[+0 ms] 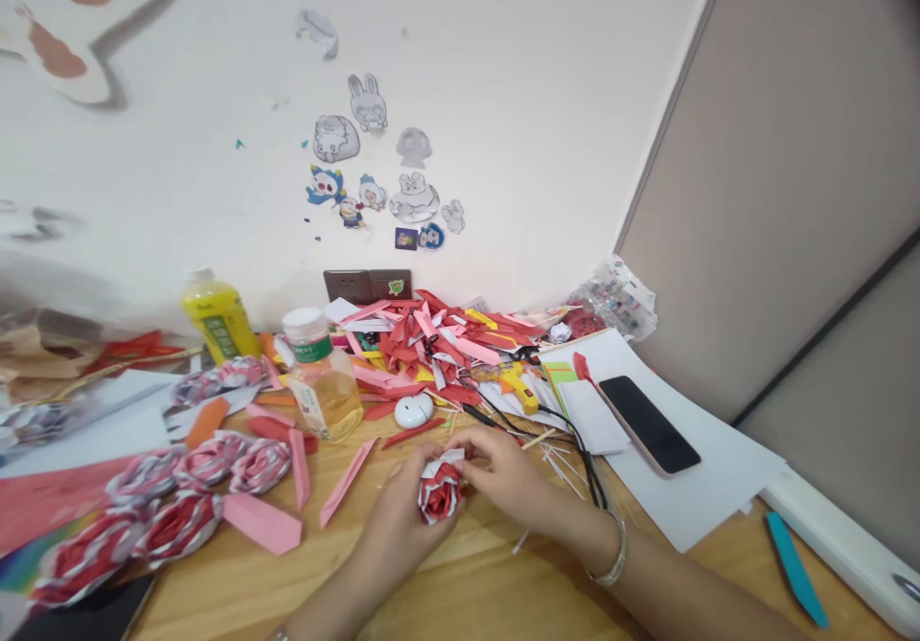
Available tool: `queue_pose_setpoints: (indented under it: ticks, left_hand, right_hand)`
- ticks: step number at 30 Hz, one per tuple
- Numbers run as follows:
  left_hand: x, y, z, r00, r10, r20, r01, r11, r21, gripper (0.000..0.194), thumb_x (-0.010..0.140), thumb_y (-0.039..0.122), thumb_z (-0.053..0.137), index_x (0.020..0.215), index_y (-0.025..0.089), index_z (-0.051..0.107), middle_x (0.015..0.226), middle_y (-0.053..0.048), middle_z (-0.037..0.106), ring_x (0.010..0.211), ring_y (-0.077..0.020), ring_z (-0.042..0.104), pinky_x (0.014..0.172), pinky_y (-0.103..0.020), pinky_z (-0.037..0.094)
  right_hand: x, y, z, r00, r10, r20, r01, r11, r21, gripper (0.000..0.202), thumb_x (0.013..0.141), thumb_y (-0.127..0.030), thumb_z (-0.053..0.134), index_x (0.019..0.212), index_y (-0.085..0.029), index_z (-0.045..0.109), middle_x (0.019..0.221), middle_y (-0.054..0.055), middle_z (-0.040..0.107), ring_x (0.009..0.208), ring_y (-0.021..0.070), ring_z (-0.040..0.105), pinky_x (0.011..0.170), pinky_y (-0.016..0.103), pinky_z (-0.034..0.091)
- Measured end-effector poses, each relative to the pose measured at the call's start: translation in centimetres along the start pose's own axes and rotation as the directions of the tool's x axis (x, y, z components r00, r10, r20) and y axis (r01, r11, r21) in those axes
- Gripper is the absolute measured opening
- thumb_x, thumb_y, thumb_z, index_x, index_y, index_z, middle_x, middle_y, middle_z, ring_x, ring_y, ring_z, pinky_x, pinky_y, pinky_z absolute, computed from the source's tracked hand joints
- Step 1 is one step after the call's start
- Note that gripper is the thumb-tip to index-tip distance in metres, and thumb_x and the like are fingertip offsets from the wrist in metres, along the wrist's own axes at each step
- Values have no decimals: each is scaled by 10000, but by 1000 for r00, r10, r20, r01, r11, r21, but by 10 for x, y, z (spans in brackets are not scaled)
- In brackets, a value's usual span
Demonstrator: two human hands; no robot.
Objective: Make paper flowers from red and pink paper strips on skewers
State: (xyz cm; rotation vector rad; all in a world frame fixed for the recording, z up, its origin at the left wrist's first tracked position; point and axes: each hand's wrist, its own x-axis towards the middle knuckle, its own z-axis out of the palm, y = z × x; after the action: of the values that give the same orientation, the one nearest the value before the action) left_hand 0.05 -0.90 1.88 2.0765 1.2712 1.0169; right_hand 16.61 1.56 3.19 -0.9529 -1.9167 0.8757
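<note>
Low over the wooden table (474, 593), my left hand (394, 516) is closed around a red and white folded paper rose (439, 495). My right hand (495, 469) pinches the white paper edge at the top of the same rose, its fingertips partly hidden behind the paper. Pink folded paper strips (348, 483) lie left of my hands. Finished-looking paper roses in pink and white (262, 466) and red and white (179, 526) sit farther left. A white earphone case (413, 411) rests just beyond my hands.
A heap of folded red and pink strips (424, 344) lies against the wall. Nearby stand a drink bottle (323, 382) and a yellow bottle (219, 317). A yellow glue gun (518, 387) with black cables, a phone (650, 424) on white paper, and a teal cutter-like tool (796, 569) are to the right.
</note>
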Motion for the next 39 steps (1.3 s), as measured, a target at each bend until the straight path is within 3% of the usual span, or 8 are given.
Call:
queue_pose_setpoints:
  ticks: [9,16,20,24,27,31,36,39]
  left_hand:
    - [0,-2,3,999,-32,-6,32,999,2,320,727,252,604,1018,196,483,989,-90,651,905,-263,628,774,-404,503]
    - [0,-5,2,994,6,-109,-14,997,-73,300,750,268,583,1020,197,474,924,-50,662,846,-225,644,733,-348,520]
    - [0,-4,0,992,25,-122,-29,999,-31,304,716,232,595,1008,199,521,980,-63,667,909,-243,638,769,-360,514]
    - [0,-4,-1,993,-5,-117,3,1000,-12,260,724,263,605,966,195,535,937,-72,670,870,-248,641,751,-378,516]
    - [0,-4,-2,987,-70,-144,72,997,6,244,722,319,622,898,189,512,863,-68,663,808,-250,646,706,-382,522]
    - [0,-5,-1,978,-114,-173,114,993,-11,248,729,360,622,858,188,499,798,-50,653,735,-234,648,644,-355,524]
    - [0,-8,2,988,-89,-124,90,996,5,552,591,260,743,1080,181,498,1016,-94,658,926,-280,630,798,-428,504]
    - [-1,-7,1,995,-66,-75,68,997,23,549,592,208,726,1096,199,508,1081,-96,646,997,-288,607,855,-448,480]
  right_hand:
    - [-3,-14,7,996,11,-89,-24,988,-151,291,769,-30,531,950,-217,663,926,36,677,850,183,595,774,315,449]
    - [-8,-20,7,974,-184,-129,165,976,-144,269,793,-77,539,946,-234,695,942,52,667,912,193,581,827,344,443]
    - [-10,-20,8,976,-202,-84,189,972,-143,289,792,-66,517,979,-211,683,940,65,652,901,195,573,814,338,446]
    - [-9,-15,11,980,-104,-168,98,994,-47,267,797,-79,500,957,-214,665,941,52,660,918,189,586,840,330,447]
    - [-7,-6,15,973,59,-225,-46,997,63,232,785,-111,507,945,-202,649,973,53,654,942,198,591,841,338,453]
    - [-3,7,22,961,268,-75,-227,910,346,137,783,-250,571,862,-164,644,860,57,674,825,209,631,760,343,490]
    - [0,11,20,943,326,-73,-248,829,501,226,720,-345,669,834,-151,644,800,38,673,742,194,638,699,323,505]
    - [1,10,19,932,352,-83,-260,814,520,263,690,-377,699,817,-152,646,794,32,676,742,191,637,690,310,502]
